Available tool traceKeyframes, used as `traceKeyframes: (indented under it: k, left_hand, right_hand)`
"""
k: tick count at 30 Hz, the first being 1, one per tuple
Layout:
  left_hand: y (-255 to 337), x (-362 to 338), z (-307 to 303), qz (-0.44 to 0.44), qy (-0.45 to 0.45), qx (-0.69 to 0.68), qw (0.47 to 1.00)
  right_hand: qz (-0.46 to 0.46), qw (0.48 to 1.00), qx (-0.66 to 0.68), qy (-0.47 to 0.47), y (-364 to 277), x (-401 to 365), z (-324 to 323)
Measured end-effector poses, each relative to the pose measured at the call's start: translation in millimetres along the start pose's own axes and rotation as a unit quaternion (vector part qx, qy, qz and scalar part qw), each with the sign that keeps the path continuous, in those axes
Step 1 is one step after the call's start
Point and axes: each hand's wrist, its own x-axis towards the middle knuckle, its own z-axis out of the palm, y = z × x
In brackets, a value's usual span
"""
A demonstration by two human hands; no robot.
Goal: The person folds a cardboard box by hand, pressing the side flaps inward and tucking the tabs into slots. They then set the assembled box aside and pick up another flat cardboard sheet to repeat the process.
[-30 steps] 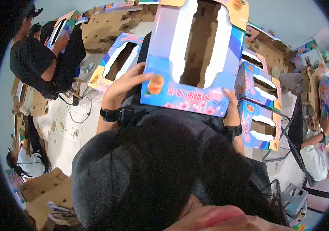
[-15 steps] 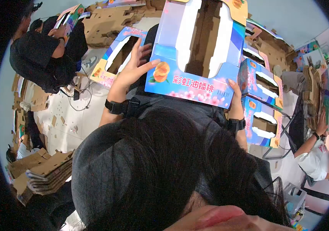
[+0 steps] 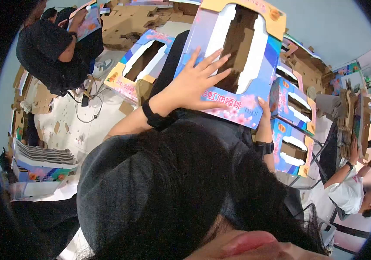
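Observation:
A colourful cardboard fruit box (image 3: 257,82) with peach pictures, pink blossoms and a long cut-out window sits on my lap, tilted slightly. My left hand (image 3: 200,82) lies spread across its front left part, palm down, with fingertips reaching over the window. Along the lower right edge, my right hand (image 3: 264,116) grips the box, its thumb on the front face and the other fingers hidden behind. Brown card shows through the window between white flaps.
Another such box (image 3: 127,89) stands to the left, and stacked boxes (image 3: 291,149) stand at the right. Flattened cardboard (image 3: 146,24) lies at the back. A cable (image 3: 94,116) runs over the floor. One person (image 3: 49,56) handles a box at upper left; another (image 3: 343,195) is at right.
My left hand has moved right from the box's left edge onto its front. The box has shifted slightly right and down. At lower left, a box with stacked sheets now shows where brown cardboard was.

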Motion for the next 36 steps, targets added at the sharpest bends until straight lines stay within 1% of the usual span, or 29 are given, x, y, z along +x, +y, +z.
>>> traceKeyframes:
  k: [2, 3, 6, 9, 11, 12, 13, 16, 17, 20, 21, 22, 24, 25, 26, 28, 29, 30, 31, 33, 36]
  left_hand:
    - [-7.7, 1.5, 6.4, -0.008, 0.004, -0.011, 1.000]
    - [-8.1, 1.5, 6.3, -0.013, 0.005, -0.016, 1.000]
    - [-6.6, -0.8, 5.6, -0.018, 0.010, -0.019, 1.000]
    - [-2.6, -8.4, 6.8, -0.015, 0.011, -0.030, 0.999]
    - [-3.2, -8.3, 4.2, -0.017, 0.010, -0.025, 1.000]
    - [-2.7, -7.6, 4.1, -0.015, 0.008, -0.025, 1.000]
    - [-2.1, -8.1, 4.6, -0.017, 0.010, -0.026, 0.999]
    - [-1.5, -6.1, 6.9, -0.018, 0.012, -0.029, 0.999]
    - [-1.1, -5.6, 6.7, -0.022, 0.007, -0.027, 0.999]
    - [-4.4, -5.9, 6.4, -0.023, -0.008, -0.020, 0.999]
    - [-5.7, -6.3, 7.4, -0.019, -0.018, -0.022, 0.999]
    - [-7.7, -5.7, 8.9, -0.012, -0.019, -0.009, 1.000]
    - [-11.3, -3.9, 15.0, 0.008, 0.012, 0.010, 1.000]
    - [-18.0, -5.5, 24.9, 0.022, 0.022, 0.030, 0.999]
    - [-19.2, -7.4, 32.1, 0.020, 0.028, 0.058, 0.998]
    - [-10.0, -7.5, 10.2, 0.018, 0.029, -0.024, 0.999]
    - [-18.6, -8.2, 22.7, 0.033, 0.021, 0.009, 0.999]
    - [-35.2, -8.1, 44.7, 0.045, 0.016, 0.043, 0.998]
    - [-38.9, -5.6, 46.3, 0.054, 0.015, 0.060, 0.997]
    - [-41.1, -4.8, 45.8, 0.065, 0.012, 0.067, 0.996]
    - [-25.2, -7.6, 31.9, 0.047, -0.010, 0.077, 0.996]
  right_hand:
    - [0.024, 0.999, -0.017, 0.032, 2.0, 7.7, -6.5]
    - [0.030, 0.999, 0.015, 0.039, -8.5, 0.3, 7.7]
    - [-0.012, 1.000, -0.017, 0.015, -51.2, -19.7, 48.2]
    - [-0.079, 0.989, -0.124, 0.019, -49.8, -9.7, 35.1]
    - [-0.155, 0.950, -0.267, 0.053, -58.5, -14.0, 33.6]
    - [-0.191, 0.919, -0.336, 0.073, -67.5, -18.8, 37.0]
    - [-0.249, 0.890, -0.375, 0.075, -73.8, -22.0, 43.7]
    - [-0.257, 0.863, -0.431, 0.058, -93.8, -29.5, 62.6]
    - [-0.276, 0.875, -0.396, 0.048, -105.5, -35.8, 74.7]
    - [-0.372, 0.864, -0.306, -0.144, -155.5, -59.7, 110.7]
    - [-0.410, 0.821, -0.318, -0.237, -175.0, -67.0, 124.0]
    - [-0.435, 0.780, -0.328, -0.306, -189.5, -74.6, 133.3]
    - [-0.456, 0.704, -0.358, -0.409, -199.2, -87.4, 154.0]
    - [-0.463, 0.673, -0.366, -0.445, -196.4, -91.8, 162.9]
    - [-0.464, 0.656, -0.372, -0.465, -190.9, -94.5, 171.0]
    - [-0.464, 0.628, -0.380, -0.495, -180.1, -100.0, 181.0]
    - [-0.466, 0.622, -0.379, -0.502, -176.0, -102.6, 183.3]
    - [-0.464, 0.623, -0.380, -0.502, -176.1, -102.1, 183.8]
    - [-0.465, 0.617, -0.379, -0.510, -173.4, -105.8, 183.2]
    - [-0.454, 0.627, -0.378, -0.508, -175.5, -105.6, 178.3]
    - [-0.435, 0.641, -0.372, -0.512, -174.5, -113.7, 168.5]
